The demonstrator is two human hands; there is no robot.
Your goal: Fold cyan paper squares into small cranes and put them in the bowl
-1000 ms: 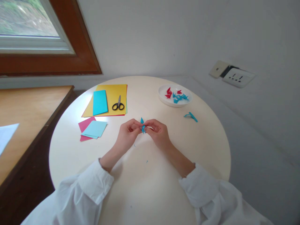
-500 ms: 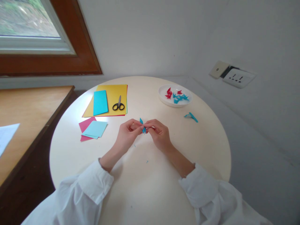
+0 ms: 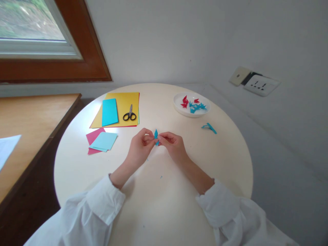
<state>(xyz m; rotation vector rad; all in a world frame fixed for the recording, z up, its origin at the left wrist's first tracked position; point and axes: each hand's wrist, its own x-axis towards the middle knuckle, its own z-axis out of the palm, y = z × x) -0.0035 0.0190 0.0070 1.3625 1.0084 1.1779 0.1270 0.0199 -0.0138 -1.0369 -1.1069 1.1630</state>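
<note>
Over the middle of the round white table point(image 3: 174, 208), a small piece of folded blue paper point(image 3: 156, 133) stands pointed end up between my fingertips. My left hand point(image 3: 140, 145) pinches it from the left, thumb against finger. From the right, my right hand point(image 3: 173, 143) grips its other side between thumb and forefinger. My fingers cover the middle of the paper. Tiny blue paper scraps point(image 3: 161, 177) lie on the tabletop below my hands.
A white dish point(image 3: 176, 108) at the back right holds small red and blue folded papers. Blue strips point(image 3: 210, 127) lie in front of it. Scissors point(image 3: 130, 114) and a blue sheet point(image 3: 109, 112) rest on yellow paper point(image 3: 123, 97). Pale blue squares point(image 3: 105, 140) overlap pink ones at left.
The folded blue paper has turned slightly more upright between my fingers. My fingertips have shifted a little on it; the things on the table stay where they were.
</note>
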